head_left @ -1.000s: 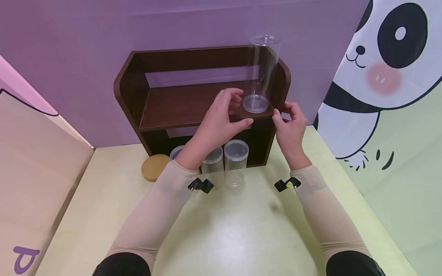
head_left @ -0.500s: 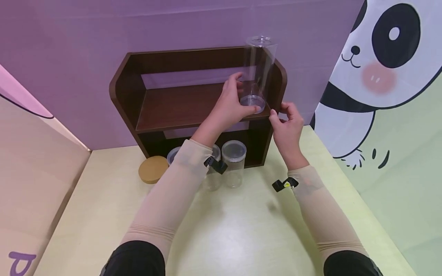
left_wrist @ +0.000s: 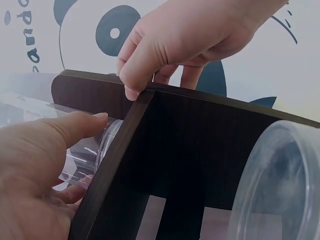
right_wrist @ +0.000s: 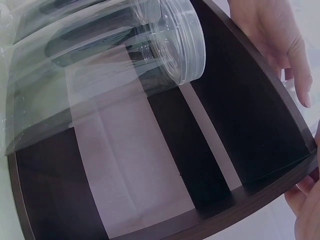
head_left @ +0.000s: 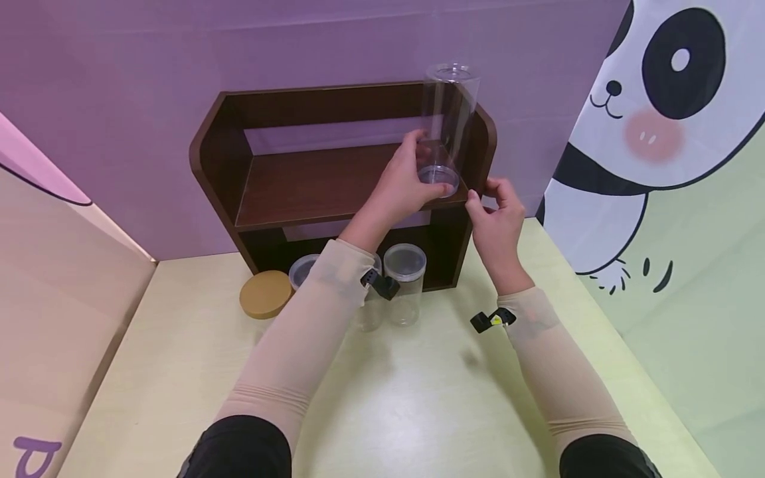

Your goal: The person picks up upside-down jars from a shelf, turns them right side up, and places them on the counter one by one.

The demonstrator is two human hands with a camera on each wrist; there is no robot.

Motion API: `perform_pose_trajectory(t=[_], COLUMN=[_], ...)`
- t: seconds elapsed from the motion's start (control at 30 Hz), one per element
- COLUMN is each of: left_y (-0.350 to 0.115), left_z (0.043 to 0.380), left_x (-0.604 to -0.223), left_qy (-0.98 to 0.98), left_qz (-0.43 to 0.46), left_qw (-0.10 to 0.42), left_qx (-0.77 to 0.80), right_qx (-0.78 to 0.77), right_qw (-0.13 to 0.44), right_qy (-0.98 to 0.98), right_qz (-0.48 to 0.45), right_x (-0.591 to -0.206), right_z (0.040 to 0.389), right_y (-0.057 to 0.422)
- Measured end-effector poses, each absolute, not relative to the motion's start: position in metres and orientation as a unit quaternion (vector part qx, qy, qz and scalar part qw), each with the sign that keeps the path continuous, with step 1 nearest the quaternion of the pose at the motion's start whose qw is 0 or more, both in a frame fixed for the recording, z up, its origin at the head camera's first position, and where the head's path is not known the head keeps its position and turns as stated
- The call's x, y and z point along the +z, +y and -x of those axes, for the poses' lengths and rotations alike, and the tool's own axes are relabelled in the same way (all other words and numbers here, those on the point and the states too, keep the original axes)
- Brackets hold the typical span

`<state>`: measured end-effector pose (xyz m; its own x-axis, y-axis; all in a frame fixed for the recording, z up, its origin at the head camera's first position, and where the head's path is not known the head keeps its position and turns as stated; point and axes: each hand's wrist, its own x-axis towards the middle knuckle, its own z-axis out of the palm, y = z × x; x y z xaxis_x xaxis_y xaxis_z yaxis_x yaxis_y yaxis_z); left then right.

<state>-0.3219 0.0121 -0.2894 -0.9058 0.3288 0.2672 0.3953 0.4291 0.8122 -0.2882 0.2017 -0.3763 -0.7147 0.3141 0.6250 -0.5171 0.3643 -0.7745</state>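
Observation:
A tall clear plastic jar (head_left: 449, 113) stands upright on the top tier of a dark brown wooden shelf (head_left: 317, 186), at its right end. My left hand (head_left: 402, 180) holds the jar low down, thumb in front and fingers around the far side. In the left wrist view, that thumb lies along the jar's (left_wrist: 82, 155) wall near its base. My right hand (head_left: 501, 229) grips the edge of the shelf's right side panel; the left wrist view has its thumb on the front edge and its fingers behind the panel (left_wrist: 225, 107).
Lidded clear jars (head_left: 405, 285) stand on the table (head_left: 418, 392) before the lower tier, partly hidden by my left forearm. A round tan lid (head_left: 265, 294) is at their left. A purple backdrop (head_left: 335, 46) rises behind the shelf, and a panda-print sheet (head_left: 669, 153) stands on the right.
My left hand has moved right and up from beside the tall jar and now grips its lower part. The right hand keeps its hold on the side panel. The view has shifted slightly.

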Motion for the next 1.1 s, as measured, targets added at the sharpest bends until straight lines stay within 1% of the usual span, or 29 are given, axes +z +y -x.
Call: perform_pose_trajectory(t=[0.3, 0.47, 0.83, 1.1], left_y=[0.009, 0.005, -0.02, -0.043], left_z=[0.321, 0.315, 0.28, 0.247], left_x=[-0.29, -0.29, -0.292, -0.3], left_qy=[-0.844, -0.84, -0.808, -0.805], left_qz=[0.225, 0.237, 0.285, 0.308], left_qw=[0.048, 0.06, 0.078, 0.07], left_qx=[-0.484, -0.485, -0.509, -0.502], right_qx=[0.559, 0.559, 0.565, 0.569], right_qw=[0.37, 0.369, 0.369, 0.366], right_qy=[-0.739, -0.74, -0.734, -0.733], right_qz=[-0.07, -0.069, -0.072, -0.068], right_x=[-0.375, -0.376, -0.376, -0.377], right_z=[0.289, 0.291, 0.292, 0.29], right_y=[0.202, 0.203, 0.202, 0.205])
